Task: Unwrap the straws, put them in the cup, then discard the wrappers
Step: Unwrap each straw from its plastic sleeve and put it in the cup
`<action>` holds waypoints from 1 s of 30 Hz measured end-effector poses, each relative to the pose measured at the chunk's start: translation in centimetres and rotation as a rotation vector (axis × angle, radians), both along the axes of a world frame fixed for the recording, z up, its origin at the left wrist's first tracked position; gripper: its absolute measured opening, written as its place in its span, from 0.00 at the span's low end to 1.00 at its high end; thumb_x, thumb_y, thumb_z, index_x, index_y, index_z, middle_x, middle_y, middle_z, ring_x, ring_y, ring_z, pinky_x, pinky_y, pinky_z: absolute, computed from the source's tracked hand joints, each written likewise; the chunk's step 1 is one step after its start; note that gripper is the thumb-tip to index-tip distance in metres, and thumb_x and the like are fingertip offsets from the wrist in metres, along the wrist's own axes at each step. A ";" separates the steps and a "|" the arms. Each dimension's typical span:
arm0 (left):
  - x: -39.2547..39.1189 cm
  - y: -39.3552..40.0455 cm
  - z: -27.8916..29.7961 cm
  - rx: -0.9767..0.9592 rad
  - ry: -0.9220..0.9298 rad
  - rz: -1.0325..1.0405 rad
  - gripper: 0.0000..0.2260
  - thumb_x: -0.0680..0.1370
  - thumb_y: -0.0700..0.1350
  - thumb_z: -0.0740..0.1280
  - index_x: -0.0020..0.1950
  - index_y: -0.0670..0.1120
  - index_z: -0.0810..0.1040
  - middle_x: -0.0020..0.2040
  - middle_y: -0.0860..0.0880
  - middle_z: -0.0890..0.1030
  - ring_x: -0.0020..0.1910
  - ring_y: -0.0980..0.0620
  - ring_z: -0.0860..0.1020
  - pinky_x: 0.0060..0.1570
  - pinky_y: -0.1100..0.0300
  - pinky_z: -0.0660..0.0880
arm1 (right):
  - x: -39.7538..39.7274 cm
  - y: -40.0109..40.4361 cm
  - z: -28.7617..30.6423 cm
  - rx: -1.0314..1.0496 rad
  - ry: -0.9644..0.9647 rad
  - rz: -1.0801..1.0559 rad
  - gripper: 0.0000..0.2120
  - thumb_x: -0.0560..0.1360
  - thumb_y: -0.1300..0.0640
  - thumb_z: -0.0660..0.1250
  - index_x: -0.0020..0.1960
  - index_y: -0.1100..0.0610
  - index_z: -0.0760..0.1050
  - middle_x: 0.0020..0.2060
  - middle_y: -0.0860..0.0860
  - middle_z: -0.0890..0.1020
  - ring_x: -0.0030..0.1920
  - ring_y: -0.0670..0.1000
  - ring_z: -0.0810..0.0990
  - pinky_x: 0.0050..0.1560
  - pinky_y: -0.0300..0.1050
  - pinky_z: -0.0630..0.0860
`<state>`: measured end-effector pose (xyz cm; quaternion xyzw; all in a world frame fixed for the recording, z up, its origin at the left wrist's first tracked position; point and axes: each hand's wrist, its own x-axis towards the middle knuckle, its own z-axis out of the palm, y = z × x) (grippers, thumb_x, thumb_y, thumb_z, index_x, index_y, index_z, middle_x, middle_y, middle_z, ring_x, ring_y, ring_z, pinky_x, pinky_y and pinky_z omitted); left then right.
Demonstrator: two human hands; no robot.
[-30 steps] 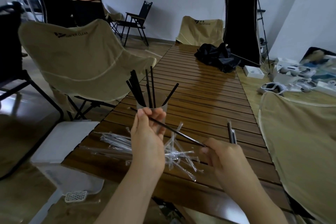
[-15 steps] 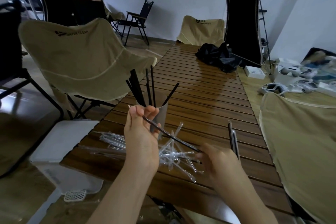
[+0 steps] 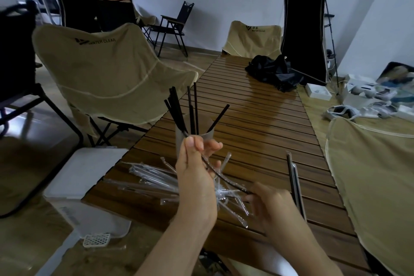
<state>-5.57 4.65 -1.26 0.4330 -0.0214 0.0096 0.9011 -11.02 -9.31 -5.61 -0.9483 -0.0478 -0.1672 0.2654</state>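
You are in the middle of unwrapping. Your left hand (image 3: 194,172) holds the upper end of a black straw (image 3: 220,177), its thumb and fingers pinching it just in front of the cup (image 3: 207,138). The straw runs down and to the right, bowed a little, to your right hand (image 3: 270,205). That hand's fingers seem to be closed on the lower end, but it is blurred, so you cannot tell whether they grip the straw itself or only its clear wrapper. Nor can you tell how much wrapper is left on this straw.

The cup stands on the worktop (image 3: 257,132) with several bare black straws leaning in it. Below your hands lies a loose pile of clear wrappers (image 3: 152,173), and some of these may hold straws yet; it is hard to say. To the right, near the worktop's edge, lie two more long straws (image 3: 295,184), side by side and well apart from the pile.

For the next move, draw the two hands apart along the straw's line so the wrapper slides off, not across it, since the straw already bends. Then tip the bare straw upright and drop it into the cup among the others, steadying it so you do not knock the cup. Let the wrapper fall on the pile. The discarding is not yet begun.
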 end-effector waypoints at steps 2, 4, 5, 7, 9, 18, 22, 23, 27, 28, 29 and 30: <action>0.3 0.1 0.0 0.005 -0.002 -0.016 0.14 0.81 0.52 0.55 0.37 0.52 0.71 0.38 0.53 0.80 0.47 0.52 0.79 0.50 0.54 0.70 | 0.1 0.2 -0.1 0.019 0.031 -0.003 0.20 0.77 0.58 0.65 0.31 0.43 0.64 0.24 0.42 0.71 0.30 0.42 0.74 0.29 0.31 0.64; 0.7 0.6 0.1 -0.017 0.015 -0.017 0.13 0.81 0.51 0.56 0.38 0.51 0.72 0.38 0.53 0.80 0.46 0.52 0.80 0.51 0.54 0.70 | 0.3 0.3 0.0 0.100 0.084 -0.036 0.18 0.78 0.58 0.64 0.30 0.48 0.68 0.24 0.46 0.73 0.29 0.45 0.74 0.29 0.33 0.65; 0.9 0.8 0.2 -0.040 0.024 -0.021 0.13 0.81 0.51 0.57 0.39 0.51 0.73 0.39 0.53 0.80 0.46 0.53 0.80 0.52 0.53 0.70 | 0.4 0.3 0.2 0.149 0.109 -0.047 0.17 0.78 0.60 0.64 0.31 0.52 0.71 0.25 0.47 0.74 0.30 0.44 0.75 0.29 0.32 0.66; 1.0 1.1 0.3 -0.075 0.043 -0.032 0.11 0.80 0.50 0.58 0.42 0.51 0.76 0.40 0.53 0.82 0.45 0.54 0.81 0.53 0.52 0.71 | 0.5 0.2 0.6 0.207 0.122 -0.055 0.14 0.78 0.62 0.64 0.34 0.54 0.75 0.27 0.47 0.77 0.32 0.44 0.78 0.31 0.31 0.69; 1.2 1.3 0.4 -0.081 0.062 -0.034 0.11 0.81 0.50 0.57 0.47 0.51 0.78 0.42 0.54 0.83 0.46 0.56 0.83 0.53 0.53 0.72 | 0.4 0.0 1.1 0.198 0.072 -0.046 0.16 0.78 0.62 0.64 0.34 0.49 0.74 0.28 0.46 0.78 0.33 0.45 0.78 0.32 0.31 0.70; 2.3 1.9 0.7 -0.179 0.132 -0.011 0.11 0.81 0.51 0.59 0.40 0.51 0.73 0.43 0.54 0.83 0.49 0.56 0.83 0.48 0.56 0.73 | 0.0 -0.1 1.1 0.144 -0.046 -0.022 0.19 0.77 0.56 0.62 0.31 0.41 0.65 0.26 0.42 0.74 0.30 0.42 0.75 0.29 0.27 0.64; 2.1 1.8 0.4 -0.171 0.122 0.001 0.12 0.80 0.52 0.59 0.38 0.51 0.72 0.41 0.55 0.81 0.50 0.55 0.82 0.50 0.55 0.72 | 0.2 0.5 0.9 0.105 -0.048 -0.015 0.19 0.78 0.57 0.64 0.31 0.43 0.66 0.24 0.43 0.73 0.32 0.42 0.75 0.30 0.27 0.64; 2.0 1.7 0.3 -0.167 0.116 0.000 0.12 0.80 0.52 0.59 0.38 0.51 0.72 0.41 0.54 0.81 0.51 0.55 0.81 0.52 0.54 0.72 | 0.2 0.6 0.8 0.107 -0.044 -0.020 0.19 0.77 0.58 0.65 0.31 0.43 0.66 0.24 0.43 0.72 0.32 0.42 0.76 0.29 0.28 0.64; 1.8 1.4 0.2 -0.124 0.097 -0.014 0.12 0.80 0.53 0.59 0.37 0.53 0.72 0.42 0.55 0.81 0.54 0.53 0.80 0.61 0.48 0.69 | 0.2 0.5 0.8 0.109 -0.048 -0.055 0.20 0.77 0.60 0.66 0.31 0.43 0.66 0.25 0.44 0.73 0.34 0.43 0.76 0.30 0.29 0.65; 1.7 1.4 0.1 -0.114 0.097 -0.019 0.13 0.80 0.54 0.59 0.37 0.53 0.72 0.41 0.55 0.81 0.54 0.53 0.80 0.62 0.48 0.69 | 0.2 0.5 0.8 0.111 -0.048 -0.060 0.20 0.77 0.61 0.66 0.31 0.43 0.66 0.25 0.44 0.74 0.34 0.44 0.77 0.30 0.29 0.65; 1.6 1.3 0.0 -0.105 0.096 -0.022 0.13 0.79 0.54 0.59 0.37 0.53 0.73 0.41 0.55 0.81 0.53 0.53 0.80 0.61 0.48 0.68 | 0.2 0.5 0.8 0.115 -0.047 -0.065 0.20 0.77 0.61 0.66 0.32 0.42 0.66 0.26 0.44 0.74 0.35 0.44 0.77 0.30 0.29 0.66; 1.4 1.2 -0.1 -0.091 0.093 -0.021 0.13 0.79 0.54 0.58 0.36 0.54 0.73 0.41 0.55 0.81 0.53 0.53 0.80 0.60 0.48 0.68 | 0.2 0.5 0.8 0.114 -0.046 -0.073 0.20 0.77 0.62 0.65 0.32 0.42 0.66 0.26 0.43 0.74 0.35 0.43 0.77 0.30 0.29 0.66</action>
